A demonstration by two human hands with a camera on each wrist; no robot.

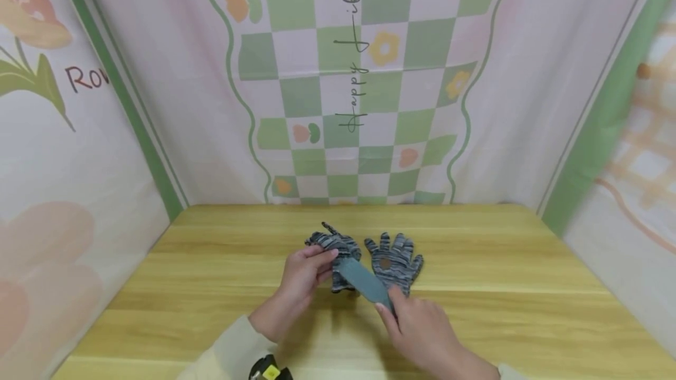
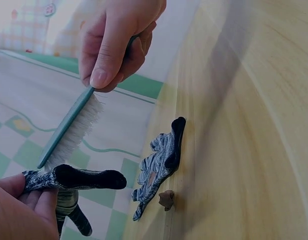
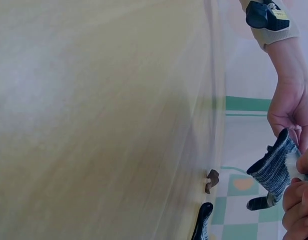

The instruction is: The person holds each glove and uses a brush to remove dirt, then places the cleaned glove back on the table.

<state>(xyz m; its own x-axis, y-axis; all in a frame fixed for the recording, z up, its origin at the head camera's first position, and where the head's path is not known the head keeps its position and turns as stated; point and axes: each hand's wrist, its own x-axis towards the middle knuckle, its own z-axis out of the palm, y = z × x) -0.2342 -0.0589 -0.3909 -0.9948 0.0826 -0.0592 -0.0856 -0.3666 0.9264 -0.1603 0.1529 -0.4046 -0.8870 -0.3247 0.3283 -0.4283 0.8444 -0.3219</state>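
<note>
Right hand [image 1: 422,327], lower right, and left hand [image 1: 302,271], lower centre, hang over a yellow wood-grain table [image 1: 185,292]; left fingers pinch a grey-black striped knit glove [image 1: 343,245] near a matching flat glove [image 1: 400,258]; right fingers grip a teal, white-bristled brush [image 1: 364,280] against the pinched one.

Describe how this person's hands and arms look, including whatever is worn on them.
The left hand and right hand are bare. The left sleeve is cream, its cuff carrying a black device with a yellow patch. Only a pale edge of the right sleeve shows.
</note>
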